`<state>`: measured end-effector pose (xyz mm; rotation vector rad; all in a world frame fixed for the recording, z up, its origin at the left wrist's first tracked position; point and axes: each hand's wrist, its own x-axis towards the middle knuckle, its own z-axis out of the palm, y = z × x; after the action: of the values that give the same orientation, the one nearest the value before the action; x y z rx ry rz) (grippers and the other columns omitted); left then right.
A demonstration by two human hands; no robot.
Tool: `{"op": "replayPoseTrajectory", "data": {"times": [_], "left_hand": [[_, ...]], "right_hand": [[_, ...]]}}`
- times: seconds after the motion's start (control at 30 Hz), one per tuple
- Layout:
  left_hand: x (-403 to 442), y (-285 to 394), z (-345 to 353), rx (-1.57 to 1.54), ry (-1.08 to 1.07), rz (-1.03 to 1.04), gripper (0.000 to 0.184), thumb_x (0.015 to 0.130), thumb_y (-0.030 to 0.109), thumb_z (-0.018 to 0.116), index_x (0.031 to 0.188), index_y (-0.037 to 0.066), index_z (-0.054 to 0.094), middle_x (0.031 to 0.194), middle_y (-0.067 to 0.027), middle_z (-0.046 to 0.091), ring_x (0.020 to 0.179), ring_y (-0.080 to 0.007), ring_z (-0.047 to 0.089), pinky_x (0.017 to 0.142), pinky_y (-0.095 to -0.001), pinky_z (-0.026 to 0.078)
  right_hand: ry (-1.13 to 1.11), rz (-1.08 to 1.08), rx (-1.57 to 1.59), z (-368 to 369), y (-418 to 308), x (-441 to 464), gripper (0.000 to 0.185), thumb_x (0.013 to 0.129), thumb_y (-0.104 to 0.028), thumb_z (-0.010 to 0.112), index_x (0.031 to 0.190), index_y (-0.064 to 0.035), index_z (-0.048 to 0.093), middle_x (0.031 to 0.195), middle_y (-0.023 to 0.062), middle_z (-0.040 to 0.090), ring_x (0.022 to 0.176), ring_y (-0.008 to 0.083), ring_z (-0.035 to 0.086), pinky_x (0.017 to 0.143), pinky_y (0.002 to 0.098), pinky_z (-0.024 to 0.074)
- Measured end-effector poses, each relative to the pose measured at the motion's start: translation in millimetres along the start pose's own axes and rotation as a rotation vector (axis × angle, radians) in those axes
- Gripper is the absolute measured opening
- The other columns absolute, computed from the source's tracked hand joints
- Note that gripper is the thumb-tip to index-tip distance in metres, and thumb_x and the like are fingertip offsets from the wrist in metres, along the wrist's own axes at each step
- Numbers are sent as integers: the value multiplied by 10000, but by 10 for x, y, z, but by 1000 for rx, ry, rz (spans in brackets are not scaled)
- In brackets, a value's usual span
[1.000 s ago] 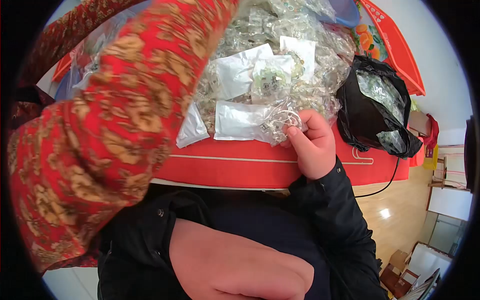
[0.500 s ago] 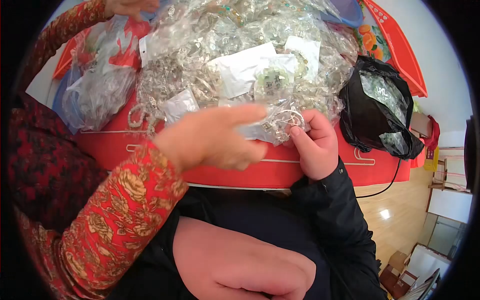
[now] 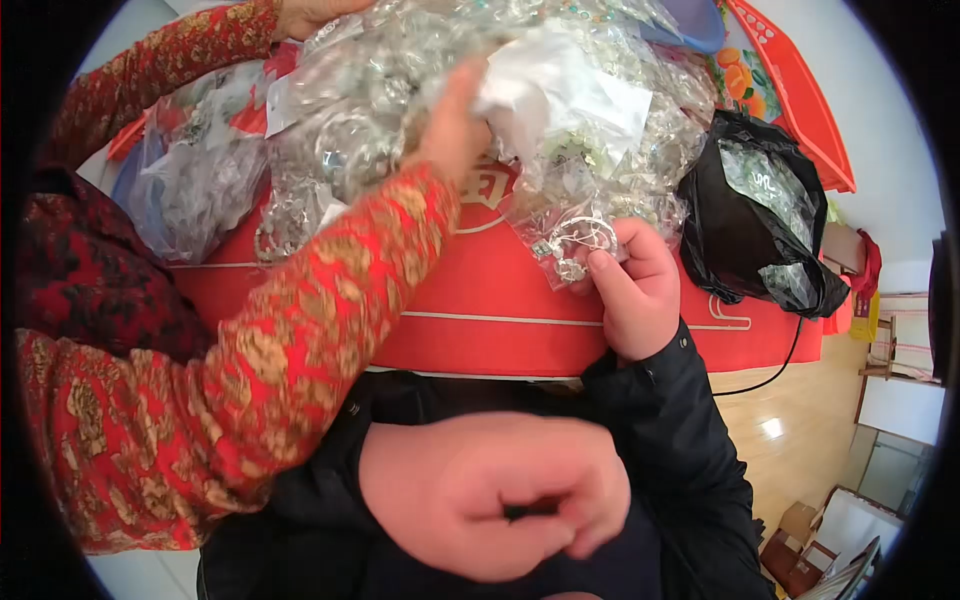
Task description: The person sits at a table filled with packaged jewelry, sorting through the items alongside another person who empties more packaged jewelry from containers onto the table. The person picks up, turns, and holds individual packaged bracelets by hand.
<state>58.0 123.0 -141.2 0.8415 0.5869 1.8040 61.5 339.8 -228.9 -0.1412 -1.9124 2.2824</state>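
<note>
My right hand (image 3: 640, 290) pinches a small clear plastic bag (image 3: 572, 245) at the table's front part. Inside the bag are a silvery bangle and other small pieces. My left hand (image 3: 495, 490) is close to the camera, over my lap, with its fingers curled inward and slightly blurred. A gap shows between its palm and fingers, and I see nothing in it. A large heap of clear bags of jewelry (image 3: 345, 130) spreads beyond my right hand, with white packets (image 3: 620, 105) on top.
A co-worker's red and gold sleeve (image 3: 330, 260) reaches across from the left, one blurred hand in the heap. A black plastic bag (image 3: 745, 225) stands at right on the red table cover (image 3: 480, 345). A red basket (image 3: 800, 100) is behind it.
The co-worker's near hand has moved away from my right hand into the heap, shifting bags and uncovering red cloth. My left hand has shifted, its fingers curling round. My right hand keeps its bag.
</note>
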Motion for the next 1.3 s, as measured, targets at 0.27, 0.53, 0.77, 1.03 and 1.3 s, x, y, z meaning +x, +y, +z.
{"op": "replayPoseTrajectory", "data": {"times": [0.27, 0.53, 0.77, 1.03, 1.3], "left_hand": [[-38, -69, -43, 195, 61, 13, 83, 984, 56, 574, 955, 66, 497, 883, -83, 591, 780, -225, 568, 695, -347, 473], [-21, -128, -395, 779, 337, 16, 48, 951, 51, 598, 945, 62, 551, 883, -93, 613, 810, -262, 596, 714, -377, 484], [125, -292, -673, 1063, 291, 56, 27, 922, 46, 619, 936, 59, 600, 882, -103, 632, 835, -295, 621, 730, -404, 493], [281, -301, -1066, 1230, 101, 59, 41, 889, 41, 642, 925, 55, 655, 882, -114, 653, 864, -332, 649, 749, -434, 504], [361, -261, -1082, 1539, -5, 68, 130, 851, 62, 633, 966, 91, 685, 901, -101, 639, 882, -321, 645, 778, -446, 526]], "right_hand": [[-29, -17, 69, -21, -10, 11, 84, 1016, -55, 609, 1096, -31, 617, 1053, 42, 730, 864, 71, 635, 758, 242, 523], [40, -4, 106, -41, 13, 13, 76, 1015, -54, 608, 1088, -33, 613, 1040, 56, 734, 807, 82, 645, 720, 244, 532], [108, -66, 229, -55, 57, 15, 57, 1009, -53, 606, 1059, -31, 588, 1003, 77, 715, 739, 107, 629, 671, 263, 539], [96, -152, 265, -67, 46, -27, 66, 1010, -88, 604, 1026, -34, 569, 966, 86, 695, 740, 124, 630, 664, 268, 532], [126, -134, 276, -51, 1, -48, 50, 997, -56, 585, 1038, -29, 578, 960, 79, 702, 739, 119, 629, 673, 269, 532]]}}
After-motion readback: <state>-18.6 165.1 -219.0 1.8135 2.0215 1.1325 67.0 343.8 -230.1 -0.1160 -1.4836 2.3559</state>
